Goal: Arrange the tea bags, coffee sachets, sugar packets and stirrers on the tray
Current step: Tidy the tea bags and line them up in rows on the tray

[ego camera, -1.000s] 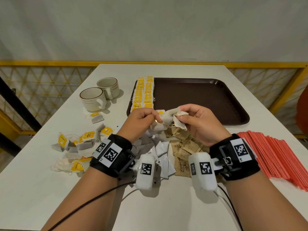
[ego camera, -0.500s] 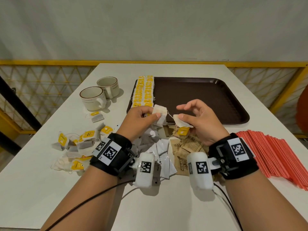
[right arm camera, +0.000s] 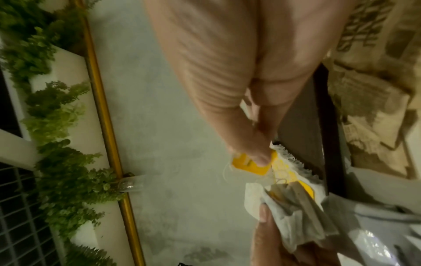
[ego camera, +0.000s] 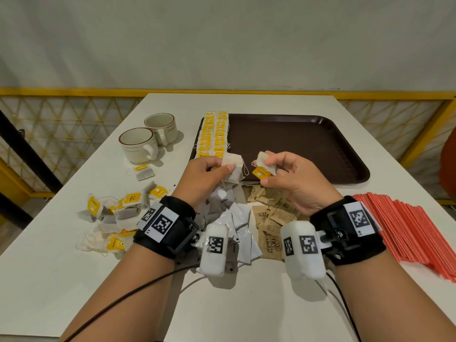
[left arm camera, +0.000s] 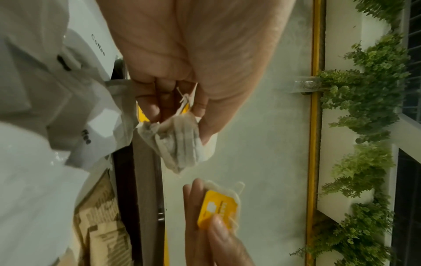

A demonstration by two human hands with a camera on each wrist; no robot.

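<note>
My left hand (ego camera: pixel 222 169) grips a small bunch of white tea bags (ego camera: pixel 233 167) above the near left edge of the brown tray (ego camera: pixel 308 149); the same bunch (left arm camera: pixel 180 142) shows between my thumb and fingers in the left wrist view. My right hand (ego camera: pixel 267 169) pinches a single tea bag (ego camera: pixel 264 160) with its yellow tag (ego camera: pixel 260 173) hanging below, also the yellow tag (right arm camera: pixel 248 166). Two rows of tea bags (ego camera: pixel 213 137) lie along the tray's left side. Loose tea bags (ego camera: pixel 116 218), white coffee sachets (ego camera: pixel 237 218), brown sugar packets (ego camera: pixel 274 213) and red stirrers (ego camera: pixel 414 228) lie on the white table.
Two cream cups (ego camera: pixel 148 139) stand left of the tray, with one tea bag (ego camera: pixel 144 172) in front of them. A yellow railing (ego camera: pixel 74 92) runs behind the table. Most of the tray's floor is bare.
My hands have drawn apart. The right hand pulled one tea bag away from the bunch that the left hand keeps holding, and its yellow tag now hangs free.
</note>
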